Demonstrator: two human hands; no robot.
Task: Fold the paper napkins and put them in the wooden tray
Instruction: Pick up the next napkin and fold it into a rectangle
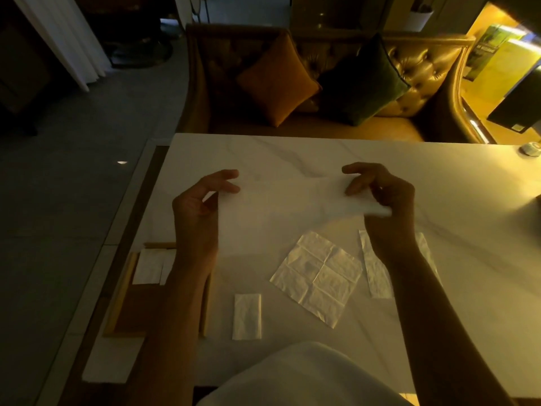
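Napkin, being held above the surface mid-scene, left hand and right hand each pinching an end: corners needing alignment before creasing; tray waiting near-left.

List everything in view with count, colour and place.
held napkin: 1, white, stretched between both hands
open napkin: 1, white, flat mid-table
folded napkin: 1, white, right of the tray
covered napkin: 1, white, under right forearm
tray napkins: seemingly 2, white, tray's far end
wooden tray: 1, brown, table's left edge
table: 1, white marble
sofa: 1, tan, behind table
orange cushion: 1, on sofa
dark green cushion: 1, on sofa beside it
left hand: pinches held napkin's left end
right hand: grips its right end
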